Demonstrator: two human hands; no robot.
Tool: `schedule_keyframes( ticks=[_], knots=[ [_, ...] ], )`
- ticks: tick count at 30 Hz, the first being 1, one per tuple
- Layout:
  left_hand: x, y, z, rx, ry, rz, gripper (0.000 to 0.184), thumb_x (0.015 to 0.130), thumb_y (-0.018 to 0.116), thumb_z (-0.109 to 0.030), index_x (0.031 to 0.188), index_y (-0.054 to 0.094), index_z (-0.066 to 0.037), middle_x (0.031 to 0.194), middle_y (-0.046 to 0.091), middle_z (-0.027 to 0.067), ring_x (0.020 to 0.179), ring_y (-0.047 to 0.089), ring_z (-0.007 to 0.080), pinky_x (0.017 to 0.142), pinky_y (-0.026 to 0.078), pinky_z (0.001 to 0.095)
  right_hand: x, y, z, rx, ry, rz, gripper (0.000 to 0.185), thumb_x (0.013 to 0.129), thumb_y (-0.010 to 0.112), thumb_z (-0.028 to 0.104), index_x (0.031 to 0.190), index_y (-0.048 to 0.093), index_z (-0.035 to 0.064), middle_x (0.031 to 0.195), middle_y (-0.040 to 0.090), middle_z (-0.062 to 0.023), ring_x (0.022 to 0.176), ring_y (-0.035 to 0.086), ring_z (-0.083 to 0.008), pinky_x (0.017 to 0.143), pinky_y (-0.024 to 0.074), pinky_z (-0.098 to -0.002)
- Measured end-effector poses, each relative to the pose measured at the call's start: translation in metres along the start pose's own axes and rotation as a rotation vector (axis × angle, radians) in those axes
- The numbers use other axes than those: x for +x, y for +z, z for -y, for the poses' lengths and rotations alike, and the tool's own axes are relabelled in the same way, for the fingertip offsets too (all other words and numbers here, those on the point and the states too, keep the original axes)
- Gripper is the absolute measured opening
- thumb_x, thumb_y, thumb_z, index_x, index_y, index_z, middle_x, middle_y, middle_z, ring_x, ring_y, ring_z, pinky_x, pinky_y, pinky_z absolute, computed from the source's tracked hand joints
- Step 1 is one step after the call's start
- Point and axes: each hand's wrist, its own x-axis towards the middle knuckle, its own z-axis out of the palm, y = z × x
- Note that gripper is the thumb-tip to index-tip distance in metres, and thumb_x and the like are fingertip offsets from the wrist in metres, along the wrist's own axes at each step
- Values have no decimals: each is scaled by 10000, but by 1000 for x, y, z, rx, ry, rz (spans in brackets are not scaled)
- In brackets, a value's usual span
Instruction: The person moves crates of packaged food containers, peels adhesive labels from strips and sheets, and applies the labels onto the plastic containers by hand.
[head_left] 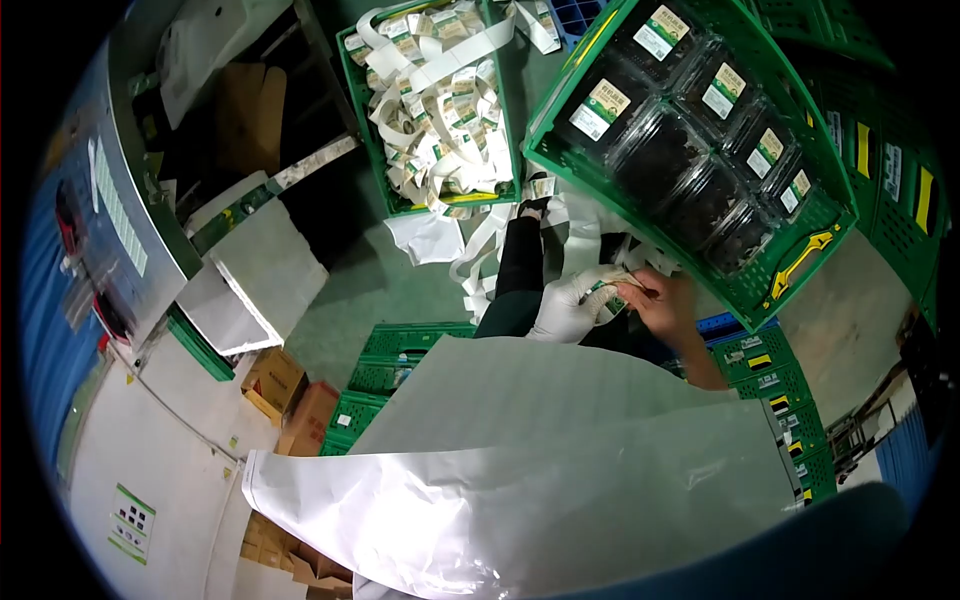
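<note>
Greenish floor (365, 292), label (610, 305) between hands (570, 308) (664, 303).

Grey-green floor (350, 290), littered with white strips (582, 240) and, beside a label crate (470, 198) heaped with labels (465, 112), a white sheet (427, 240). Standing farther back, apparently on the same floor: green crates (375, 376) and cardboard boxes (272, 386).

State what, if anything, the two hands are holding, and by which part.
The gloved left hand holds what looks like a small label; the bare right hand is close against it, blurred. Which part is gripped cannot be told.
</note>
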Motion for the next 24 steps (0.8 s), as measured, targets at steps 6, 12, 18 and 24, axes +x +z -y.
schedule_keyframes(
  ticks=[6,12,18,24],
  knots=[
    [-20,5,7,-88,-124,-175,115,748,709,-32,706,610,8,579,579,29,495,493,27,413,382,190,-23,5,-4,119,66,-54,127,779,668,136,790,648,11,602,601,-76,510,542,-92,482,420,-236],
    [-23,-6,18,-202,-378,28,232,705,757,-111,847,611,1,675,630,89,653,600,81,568,472,238,27,-71,-18,64,171,-362,178,739,712,169,821,649,24,676,620,-102,551,566,-125,519,441,-248],
    [-20,-21,11,203,-244,122,246,756,682,-39,990,611,-18,830,658,83,720,612,107,624,478,245,116,-106,-88,-410,-340,-385,320,656,768,281,798,587,58,720,612,-132,636,591,-310,570,467,-365],
    [1,3,-22,-82,-327,198,270,791,635,13,1054,580,-5,953,634,49,793,577,83,684,468,239,161,-51,-135,-638,-229,-415,488,606,738,433,866,521,82,699,593,-124,697,595,-327,604,475,-409]
  ],
)
